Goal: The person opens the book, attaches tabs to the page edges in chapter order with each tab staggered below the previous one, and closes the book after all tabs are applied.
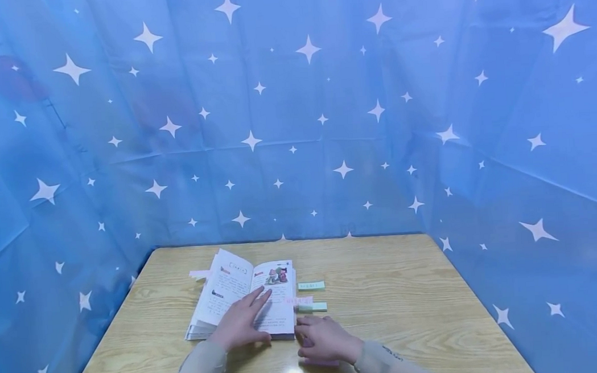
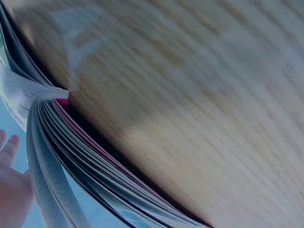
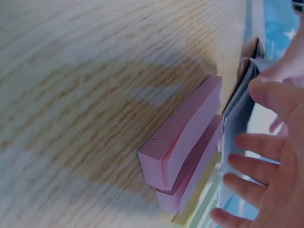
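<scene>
An open book [image 1: 228, 288] lies on the table, with printed text and a small coloured picture on its right page. My left hand [image 1: 242, 321] rests on the book with fingers spread over the right page, the thumb near the lower edge. Beside the book's lower right corner is my right hand [image 1: 325, 339], its fingers loosely bent and pointing toward the page edge. Under that hand a pink sticky-note pad [image 3: 180, 133] sits by a second pink one, with a yellow pad [image 3: 199, 194] and a green one alongside. Nothing shows between the right fingers.
Pink tabs [image 1: 302, 300] stick out from the book's right edge and a pale tab [image 1: 198, 275] from its left. Two green sticky-note pads [image 1: 311, 286] lie right of the book. A blue star-patterned curtain [image 1: 297, 169] stands behind and beside the wooden table [image 1: 413, 305].
</scene>
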Motion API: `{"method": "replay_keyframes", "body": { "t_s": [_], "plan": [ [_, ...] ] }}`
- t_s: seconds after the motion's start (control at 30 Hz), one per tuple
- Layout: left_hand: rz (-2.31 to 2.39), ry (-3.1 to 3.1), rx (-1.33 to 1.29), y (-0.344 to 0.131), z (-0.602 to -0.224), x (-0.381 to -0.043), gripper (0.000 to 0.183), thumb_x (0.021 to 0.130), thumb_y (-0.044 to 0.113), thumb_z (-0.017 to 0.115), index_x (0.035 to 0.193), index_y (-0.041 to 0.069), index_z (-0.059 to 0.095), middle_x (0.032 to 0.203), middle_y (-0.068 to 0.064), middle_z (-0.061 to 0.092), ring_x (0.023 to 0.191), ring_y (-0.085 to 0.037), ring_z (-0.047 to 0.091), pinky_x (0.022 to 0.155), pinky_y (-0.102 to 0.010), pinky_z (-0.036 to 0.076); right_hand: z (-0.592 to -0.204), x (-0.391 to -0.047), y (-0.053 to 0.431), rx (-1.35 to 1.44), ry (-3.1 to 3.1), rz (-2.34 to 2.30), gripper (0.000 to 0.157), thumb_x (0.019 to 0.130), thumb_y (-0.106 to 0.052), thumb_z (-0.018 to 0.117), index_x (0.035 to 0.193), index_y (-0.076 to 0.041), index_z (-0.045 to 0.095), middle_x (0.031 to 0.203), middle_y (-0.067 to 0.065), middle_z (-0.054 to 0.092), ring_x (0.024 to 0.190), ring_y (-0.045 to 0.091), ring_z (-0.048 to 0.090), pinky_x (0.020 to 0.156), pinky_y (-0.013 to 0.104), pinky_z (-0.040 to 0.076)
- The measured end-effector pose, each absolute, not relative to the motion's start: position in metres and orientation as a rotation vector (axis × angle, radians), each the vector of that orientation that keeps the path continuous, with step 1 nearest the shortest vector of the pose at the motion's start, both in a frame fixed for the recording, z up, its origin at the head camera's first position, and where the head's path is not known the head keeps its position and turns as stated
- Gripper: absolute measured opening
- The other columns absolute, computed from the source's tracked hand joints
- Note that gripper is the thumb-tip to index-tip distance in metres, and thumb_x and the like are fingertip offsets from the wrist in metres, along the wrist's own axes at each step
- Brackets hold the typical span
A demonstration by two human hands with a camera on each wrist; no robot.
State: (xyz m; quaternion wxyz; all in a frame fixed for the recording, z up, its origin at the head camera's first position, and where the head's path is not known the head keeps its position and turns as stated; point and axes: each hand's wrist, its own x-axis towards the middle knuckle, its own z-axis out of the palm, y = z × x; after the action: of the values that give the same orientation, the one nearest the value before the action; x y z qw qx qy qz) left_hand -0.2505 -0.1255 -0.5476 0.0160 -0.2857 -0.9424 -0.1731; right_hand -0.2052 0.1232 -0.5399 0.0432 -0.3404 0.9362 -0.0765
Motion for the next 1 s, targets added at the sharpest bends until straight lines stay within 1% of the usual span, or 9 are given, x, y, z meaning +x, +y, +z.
{"method": "replay_keyframes", "body": {
  "t_s": [0.07, 0.2, 0.33, 0.5, 0.67, 0.77, 0.87, 1.0],
  "plan": [
    [-0.53, -2.913, -0.881, -0.127, -0.548, -0.251, 0.105, 0.055, 0.06, 0.071, 0.141, 0.023, 0.022, 0.144, -0.006, 0.021, 0.126, -0.027, 0.028, 0.097, -0.053, 0.027, -0.538, -0.205, 0.123, -1.03, 2.872, -0.239, 0.055, 0.077, -0.048, 0.057, 0.123, -0.017, 0.052, 0.13, 0.005, 0.045, 0.118, 0.02, 0.041, 0.087, 0.048, 0.041],
    [-0.51, -2.894, -0.872, -0.128, -0.548, -0.249, 0.107, 0.054, 0.062, 0.07, 0.141, 0.024, 0.02, 0.145, -0.005, 0.018, 0.127, -0.026, 0.026, 0.095, -0.056, 0.026, -0.536, -0.206, 0.121, -1.027, 2.89, -0.231, 0.06, 0.077, -0.048, 0.058, 0.125, -0.013, 0.05, 0.13, 0.007, 0.045, 0.117, 0.02, 0.043, 0.087, 0.046, 0.042],
    [-0.495, -2.867, -0.869, -0.127, -0.548, -0.247, 0.108, 0.053, 0.062, 0.07, 0.141, 0.024, 0.019, 0.145, -0.004, 0.016, 0.127, -0.026, 0.025, 0.094, -0.059, 0.024, -0.534, -0.205, 0.118, -1.055, 2.906, -0.214, 0.061, 0.078, -0.048, 0.058, 0.126, -0.013, 0.049, 0.129, 0.008, 0.046, 0.115, 0.021, 0.045, 0.085, 0.044, 0.043],
    [-0.45, -2.826, -0.861, -0.127, -0.548, -0.245, 0.104, 0.056, 0.056, 0.072, 0.141, 0.024, 0.02, 0.144, -0.005, 0.02, 0.126, -0.024, 0.027, 0.096, -0.055, 0.026, -0.532, -0.204, 0.115, -1.066, 2.918, -0.212, 0.062, 0.078, -0.048, 0.057, 0.128, -0.013, 0.047, 0.129, 0.009, 0.046, 0.114, 0.021, 0.046, 0.084, 0.043, 0.044],
    [-0.406, -2.775, -0.844, -0.13, -0.547, -0.246, 0.099, 0.06, 0.047, 0.072, 0.141, 0.025, 0.02, 0.144, -0.001, 0.019, 0.126, -0.02, 0.027, 0.098, -0.049, 0.028, -0.531, -0.205, 0.113, -1.075, 2.919, -0.205, 0.062, 0.077, -0.049, 0.057, 0.128, -0.015, 0.046, 0.129, 0.009, 0.046, 0.114, 0.02, 0.046, 0.082, 0.043, 0.045],
    [-0.413, -2.699, -0.832, -0.132, -0.544, -0.247, 0.098, 0.059, 0.043, 0.072, 0.141, 0.023, 0.021, 0.144, 0.0, 0.019, 0.124, -0.021, 0.029, 0.098, -0.046, 0.029, -0.532, -0.205, 0.111, -1.101, 2.892, -0.213, 0.059, 0.078, -0.049, 0.057, 0.126, -0.016, 0.048, 0.129, 0.008, 0.046, 0.115, 0.021, 0.045, 0.082, 0.047, 0.044],
    [-0.427, -2.598, -0.805, -0.135, -0.539, -0.247, 0.096, 0.058, 0.041, 0.072, 0.14, 0.022, 0.025, 0.143, -0.001, 0.023, 0.12, -0.024, 0.035, 0.096, -0.045, 0.031, -0.534, -0.206, 0.109, -1.111, 2.856, -0.209, 0.055, 0.077, -0.05, 0.056, 0.122, -0.02, 0.051, 0.13, 0.007, 0.045, 0.116, 0.021, 0.043, 0.082, 0.05, 0.043],
    [-0.448, -2.47, -0.781, -0.139, -0.528, -0.248, 0.088, 0.062, 0.037, 0.069, 0.138, 0.021, 0.03, 0.138, -0.005, 0.031, 0.114, -0.027, 0.04, 0.093, -0.044, 0.033, -0.536, -0.206, 0.105, -1.087, 2.824, -0.186, 0.053, 0.076, -0.052, 0.056, 0.12, -0.022, 0.053, 0.13, 0.005, 0.044, 0.119, 0.02, 0.041, 0.085, 0.048, 0.041]
  ]
}}
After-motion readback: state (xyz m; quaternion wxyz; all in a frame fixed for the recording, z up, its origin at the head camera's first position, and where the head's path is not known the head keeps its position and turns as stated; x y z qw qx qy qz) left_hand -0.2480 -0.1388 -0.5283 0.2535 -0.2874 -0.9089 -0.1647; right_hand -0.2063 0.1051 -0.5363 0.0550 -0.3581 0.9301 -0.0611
